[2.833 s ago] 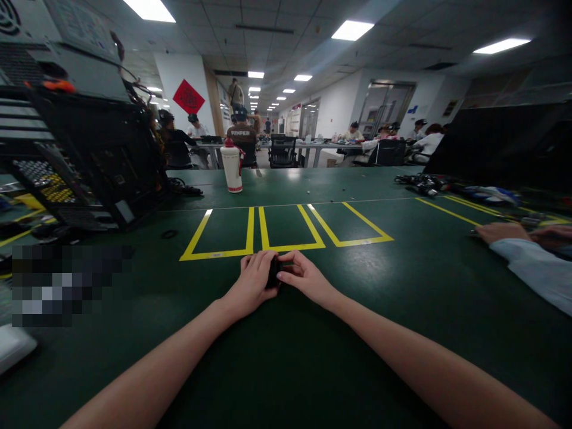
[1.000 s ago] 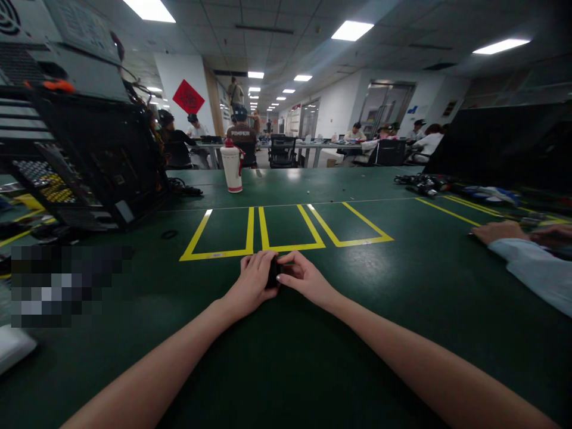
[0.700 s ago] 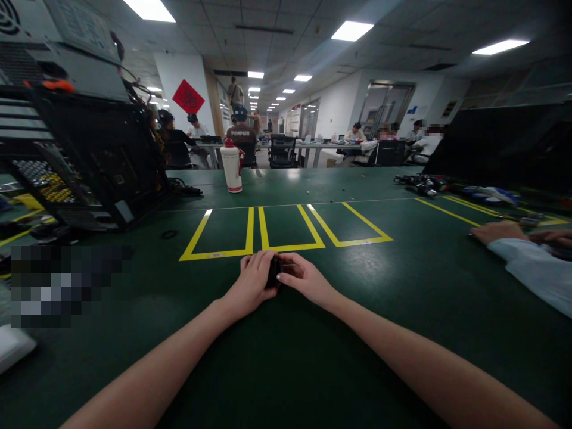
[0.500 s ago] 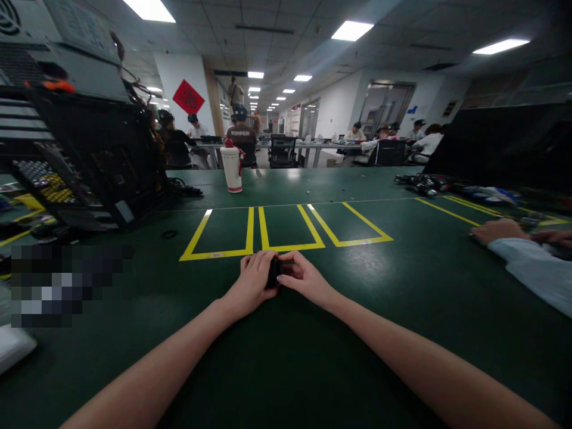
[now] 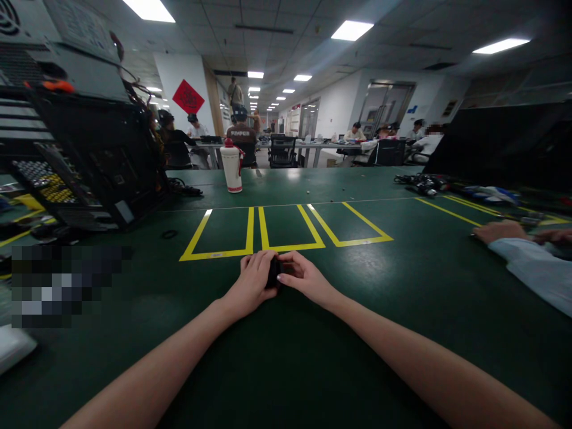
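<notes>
Both my hands meet at the middle of the green table (image 5: 286,357), just in front of the yellow tape outlines (image 5: 292,246). My left hand (image 5: 255,276) is wrapped around a small black object (image 5: 274,274); most of it is hidden under the fingers, so its kind cannot be made out. From the right, my right hand (image 5: 305,277) pinches the same object's side with thumb and fingertips. The object stays low, at or just above the tabletop; I cannot tell which.
A white tumbler (image 5: 232,170) with a red lid stands at the back. An opened computer case (image 5: 89,155) fills the left, with a black ring (image 5: 168,234) near it. At right lie cables (image 5: 422,183), a dark screen (image 5: 504,146) and a co-worker's hand (image 5: 503,231).
My right fingertips shift very slightly against the black object. My left hand and the object stay in place. The co-worker's hand at right moves a little.
</notes>
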### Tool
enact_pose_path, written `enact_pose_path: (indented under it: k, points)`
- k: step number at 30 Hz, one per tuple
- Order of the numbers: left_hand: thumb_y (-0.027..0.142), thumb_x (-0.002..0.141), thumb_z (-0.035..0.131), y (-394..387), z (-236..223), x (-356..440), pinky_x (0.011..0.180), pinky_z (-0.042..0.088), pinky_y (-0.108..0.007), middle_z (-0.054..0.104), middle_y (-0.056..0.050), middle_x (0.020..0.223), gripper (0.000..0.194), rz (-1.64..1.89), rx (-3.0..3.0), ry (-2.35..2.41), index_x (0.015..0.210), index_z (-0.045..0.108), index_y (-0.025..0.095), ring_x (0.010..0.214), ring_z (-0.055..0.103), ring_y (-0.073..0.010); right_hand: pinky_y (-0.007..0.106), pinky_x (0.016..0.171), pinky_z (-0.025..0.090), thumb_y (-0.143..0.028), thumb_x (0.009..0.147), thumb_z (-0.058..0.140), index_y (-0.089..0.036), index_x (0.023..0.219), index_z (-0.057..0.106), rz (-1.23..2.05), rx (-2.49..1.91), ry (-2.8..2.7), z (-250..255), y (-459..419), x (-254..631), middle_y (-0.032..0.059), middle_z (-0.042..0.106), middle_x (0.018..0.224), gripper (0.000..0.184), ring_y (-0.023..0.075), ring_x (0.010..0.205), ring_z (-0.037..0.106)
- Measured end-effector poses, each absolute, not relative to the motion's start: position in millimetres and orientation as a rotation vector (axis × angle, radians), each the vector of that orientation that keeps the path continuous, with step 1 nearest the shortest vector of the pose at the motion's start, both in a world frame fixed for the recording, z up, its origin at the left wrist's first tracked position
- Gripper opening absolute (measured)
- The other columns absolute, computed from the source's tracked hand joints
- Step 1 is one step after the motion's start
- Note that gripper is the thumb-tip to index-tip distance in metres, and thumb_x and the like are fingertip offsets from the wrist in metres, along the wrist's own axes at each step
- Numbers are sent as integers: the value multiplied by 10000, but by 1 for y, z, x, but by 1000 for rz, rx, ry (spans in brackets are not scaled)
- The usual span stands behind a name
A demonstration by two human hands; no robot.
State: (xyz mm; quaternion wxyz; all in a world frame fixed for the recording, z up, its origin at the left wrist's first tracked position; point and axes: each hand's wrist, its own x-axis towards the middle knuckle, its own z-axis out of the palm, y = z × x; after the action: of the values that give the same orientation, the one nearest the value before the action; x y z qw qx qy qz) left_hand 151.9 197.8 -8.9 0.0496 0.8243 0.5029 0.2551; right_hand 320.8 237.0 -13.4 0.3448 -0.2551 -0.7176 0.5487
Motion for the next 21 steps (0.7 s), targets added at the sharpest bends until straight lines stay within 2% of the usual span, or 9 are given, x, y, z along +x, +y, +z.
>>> enact_pose_path:
  k: [7,14,21]
  points:
    - [183,719,550,199,-13,152,934,268,-418,416,-89,1189,525,812,2529,1529,1173,288,190,1111,382,-239,371,840,468,-219,739,584,-221,992,482,1465,-627,-1815,-15,236,319,22,530,1024,273,176,961,554]
    - [167,690,566,201,-15,151,920,278,-423,421,-98,1174,572,819,2539,1544,1181,273,184,1097,391,-247,370,875,448,-205,743,574,-207,1029,484,1426,-653,-1829,-13,237,320,38,518,1075,299,173,987,536]
    - [175,705,558,200,-13,151,927,275,-423,412,-98,1186,556,806,2541,1537,1181,271,185,1113,377,-245,366,862,462,-176,712,608,-216,982,483,1482,-606,-1780,-17,238,319,23,537,1044,300,175,984,552]
